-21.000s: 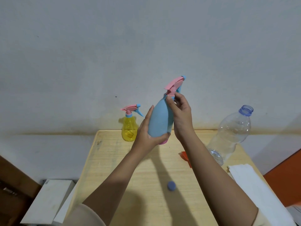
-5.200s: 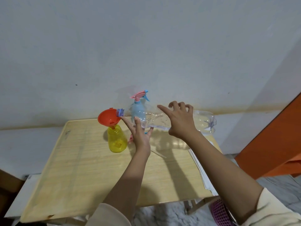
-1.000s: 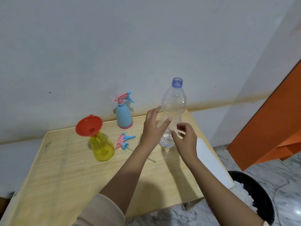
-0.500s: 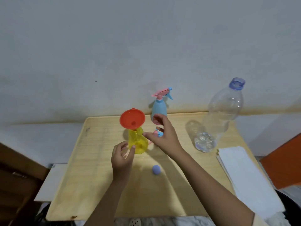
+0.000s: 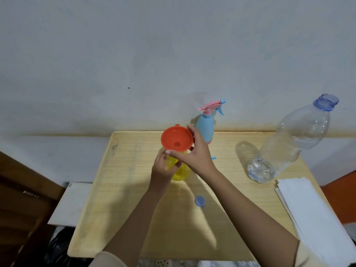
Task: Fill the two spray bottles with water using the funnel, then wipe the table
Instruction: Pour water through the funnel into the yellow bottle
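An orange funnel [image 5: 176, 141] sits in the neck of the yellow spray bottle [image 5: 181, 172] near the table's middle. My right hand [image 5: 194, 155] grips the funnel's rim with thumb and fingers. Wrapped around the yellow bottle's body is my left hand [image 5: 162, 168]. The blue spray bottle [image 5: 205, 128] stands behind, by the wall, with its pink trigger head on. A tip of the yellow bottle's loose spray head [image 5: 213, 158] shows past my right hand. The large clear water bottle [image 5: 292, 139] stands uncapped at the right.
The bottle's blue cap [image 5: 200, 201] lies on the wooden table [image 5: 119, 189] in front of my arms. White paper towels [image 5: 312, 209] lie at the table's right edge. A wall runs along the table's back. A white box [image 5: 71, 203] sits lower left.
Both hands have closed in: my right hand moved from beside the funnel onto its rim, and my left hand rose to grip the yellow bottle.
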`<state>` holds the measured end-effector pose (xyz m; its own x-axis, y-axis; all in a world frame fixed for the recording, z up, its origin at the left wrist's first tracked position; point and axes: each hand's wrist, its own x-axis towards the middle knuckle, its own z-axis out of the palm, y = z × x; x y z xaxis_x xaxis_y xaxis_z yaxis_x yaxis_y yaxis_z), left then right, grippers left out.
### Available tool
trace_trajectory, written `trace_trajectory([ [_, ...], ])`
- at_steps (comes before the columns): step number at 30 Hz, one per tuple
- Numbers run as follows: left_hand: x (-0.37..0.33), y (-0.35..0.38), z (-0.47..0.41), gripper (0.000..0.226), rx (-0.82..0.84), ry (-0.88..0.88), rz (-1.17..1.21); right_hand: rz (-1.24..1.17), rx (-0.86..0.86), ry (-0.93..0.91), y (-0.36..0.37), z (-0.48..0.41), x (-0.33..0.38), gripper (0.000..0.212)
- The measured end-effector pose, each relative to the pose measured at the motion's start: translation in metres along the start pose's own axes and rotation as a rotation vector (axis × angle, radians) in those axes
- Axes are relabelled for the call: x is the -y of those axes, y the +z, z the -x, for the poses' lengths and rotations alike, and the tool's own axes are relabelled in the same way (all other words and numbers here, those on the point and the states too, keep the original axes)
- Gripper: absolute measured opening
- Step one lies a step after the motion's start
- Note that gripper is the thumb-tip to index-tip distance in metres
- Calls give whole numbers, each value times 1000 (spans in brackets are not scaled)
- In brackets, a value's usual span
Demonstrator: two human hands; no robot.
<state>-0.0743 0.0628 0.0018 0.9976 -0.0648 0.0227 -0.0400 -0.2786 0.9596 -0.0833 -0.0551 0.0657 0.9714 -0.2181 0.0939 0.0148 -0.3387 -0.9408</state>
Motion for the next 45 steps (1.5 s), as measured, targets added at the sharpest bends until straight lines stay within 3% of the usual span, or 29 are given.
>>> trace_trajectory([
  [9,8,2,-3,37,-17,-69,-5,-29,-35,-6,-1,1,0,92],
  [45,14,5,-3,56,-36,-54,-28,-45,-37,-30,-12,-2,15,87],
])
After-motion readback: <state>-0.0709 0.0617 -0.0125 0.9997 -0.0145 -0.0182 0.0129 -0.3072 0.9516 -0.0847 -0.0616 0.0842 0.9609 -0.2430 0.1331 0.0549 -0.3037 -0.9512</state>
